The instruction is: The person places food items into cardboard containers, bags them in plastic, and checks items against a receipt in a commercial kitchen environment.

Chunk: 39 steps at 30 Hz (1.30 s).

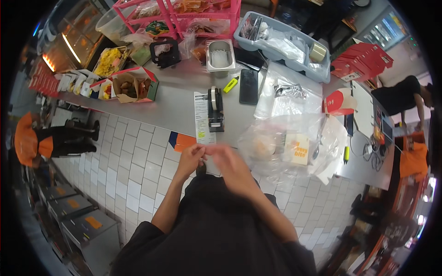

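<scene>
My left hand (pixel 191 158) is just off the counter's front edge, its fingertips close together; whether something small is between them cannot be made out. My right hand (pixel 233 169), blurred, meets it at the fingertips. Just beyond them a printed paper slip (pixel 201 119) with a highlighted part lies on the metal counter (pixel 169 114), partly under a black tape dispenser (pixel 215 110). To the right, a clear plastic bag (pixel 245 138) holds a round item and a printed white packet (pixel 297 149). A yellow highlighter (pixel 230 84) and a black smartphone (pixel 248 87) lie behind the dispenser.
Open food boxes (pixel 136 85) stand at the left. Farther back are a steel container (pixel 220 57), a pink rack (pixel 207 34) and a blue-grey bin (pixel 283 45). Flat plastic bags (pixel 290 93) and a red-and-white carton (pixel 340 101) are at the right. People in orange (pixel 26 139) stand at both sides.
</scene>
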Available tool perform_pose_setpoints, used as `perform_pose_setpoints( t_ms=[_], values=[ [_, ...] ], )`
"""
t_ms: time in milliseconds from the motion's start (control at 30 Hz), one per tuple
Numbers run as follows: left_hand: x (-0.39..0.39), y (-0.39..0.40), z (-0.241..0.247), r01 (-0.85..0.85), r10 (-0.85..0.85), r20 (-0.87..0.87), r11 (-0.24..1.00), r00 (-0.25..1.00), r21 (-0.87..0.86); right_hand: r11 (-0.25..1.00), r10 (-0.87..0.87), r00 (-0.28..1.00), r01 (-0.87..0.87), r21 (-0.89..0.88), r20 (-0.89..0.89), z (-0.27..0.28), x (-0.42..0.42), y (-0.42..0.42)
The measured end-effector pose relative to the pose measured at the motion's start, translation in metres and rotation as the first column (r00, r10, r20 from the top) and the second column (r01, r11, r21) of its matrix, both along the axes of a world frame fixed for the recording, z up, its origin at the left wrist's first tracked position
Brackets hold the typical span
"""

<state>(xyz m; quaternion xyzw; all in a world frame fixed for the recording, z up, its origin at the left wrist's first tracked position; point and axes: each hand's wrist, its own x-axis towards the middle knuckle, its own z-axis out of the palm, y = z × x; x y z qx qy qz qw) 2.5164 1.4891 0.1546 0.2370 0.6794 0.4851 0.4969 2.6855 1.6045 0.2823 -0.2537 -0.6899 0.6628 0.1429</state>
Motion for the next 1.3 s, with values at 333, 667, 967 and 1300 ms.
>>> perform_pose_setpoints(
  t_ms=[333, 667, 967, 1300],
  values=[
    [-0.018, 0.06, -0.022, -0.086, -0.051, 0.632, 0.979, 0.773, 0.184, 0.793, -0.584, 0.745, 0.609, 0.032, 0.322, -0.109, -0.096, 0.054],
    [-0.013, 0.072, -0.029, -0.049, 0.035, 0.181, 0.996, 0.983, 0.072, 0.832, -0.53, 0.682, 0.532, 0.155, 0.504, -0.113, 0.023, -0.091],
    [-0.055, 0.049, -0.034, -0.486, 0.584, -0.36, 0.809, 0.728, 0.33, 0.763, -0.309, 0.91, 0.065, 0.643, 0.275, -0.068, -0.049, -0.029],
    [-0.109, 0.081, -0.024, -0.711, 0.871, -0.174, 0.477, 0.459, 0.516, 0.549, -0.352, 0.877, -0.09, 0.831, 0.327, -0.136, -0.147, 0.073]
  ],
)
